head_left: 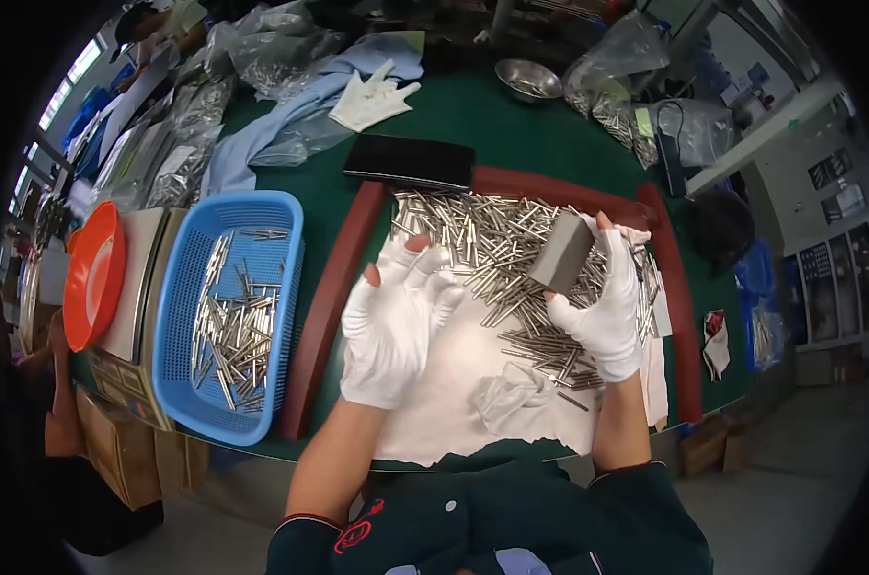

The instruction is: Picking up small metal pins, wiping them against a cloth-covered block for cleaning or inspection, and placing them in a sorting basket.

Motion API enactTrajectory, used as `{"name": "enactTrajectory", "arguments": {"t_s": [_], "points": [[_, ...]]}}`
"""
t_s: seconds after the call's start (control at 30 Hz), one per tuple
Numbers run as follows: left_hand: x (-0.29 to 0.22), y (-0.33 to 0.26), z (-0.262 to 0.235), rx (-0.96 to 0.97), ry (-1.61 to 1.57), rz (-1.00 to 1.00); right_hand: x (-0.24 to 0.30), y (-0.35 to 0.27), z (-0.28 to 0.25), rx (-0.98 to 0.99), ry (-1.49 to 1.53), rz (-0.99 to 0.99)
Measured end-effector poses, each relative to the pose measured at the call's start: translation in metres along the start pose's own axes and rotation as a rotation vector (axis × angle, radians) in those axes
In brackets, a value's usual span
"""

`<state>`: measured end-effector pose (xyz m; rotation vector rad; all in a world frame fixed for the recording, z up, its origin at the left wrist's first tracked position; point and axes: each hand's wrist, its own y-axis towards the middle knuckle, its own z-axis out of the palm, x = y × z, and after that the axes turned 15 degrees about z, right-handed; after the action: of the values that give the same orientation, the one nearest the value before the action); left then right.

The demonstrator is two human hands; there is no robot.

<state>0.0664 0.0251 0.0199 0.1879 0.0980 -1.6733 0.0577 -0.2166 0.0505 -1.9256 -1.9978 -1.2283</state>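
My right hand (615, 326), in a white glove with bare thumb and index tips, is closed around a grey rectangular block (561, 253). Under and around the block spreads a heap of thin metal pins (492, 240), lying loose on a white cloth (430, 417). To the left of the heap, my left hand (388, 331) wears the same kind of glove. Its fingers are apart and slightly curled, and I see nothing in them. A crumpled white rag (513, 395) lies on the cloth between my wrists.
A red-brown frame (331, 316) borders the cloth on three sides. A blue basket (166, 369) with more pins stands left, beside an orange basin (91, 278). Behind lie a black phone-like slab (411, 163), a white glove (372, 98) and a metal bowl (528, 79).
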Motion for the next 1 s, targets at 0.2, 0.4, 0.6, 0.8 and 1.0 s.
{"name": "enactTrajectory", "arguments": {"t_s": [0.2,0.4,0.6,0.8,1.0], "points": [[0.003,-0.001,0.005,0.161,0.822,0.161,-0.002,-0.006,-0.019,-0.159,0.1,0.013],[0.021,-0.008,-0.01,0.416,1.787,0.502,-0.034,-0.017,-0.011,-0.365,0.148,0.018],[0.021,-0.001,-0.011,0.557,2.11,0.668,-0.038,-0.02,-0.012,-0.428,0.007,0.0],[0.011,0.017,0.002,0.619,2.546,0.555,-0.029,-0.023,-0.016,-0.361,0.018,0.007],[0.016,0.031,0.005,0.798,2.627,0.463,-0.027,-0.021,-0.018,-0.395,0.044,0.01]]}}
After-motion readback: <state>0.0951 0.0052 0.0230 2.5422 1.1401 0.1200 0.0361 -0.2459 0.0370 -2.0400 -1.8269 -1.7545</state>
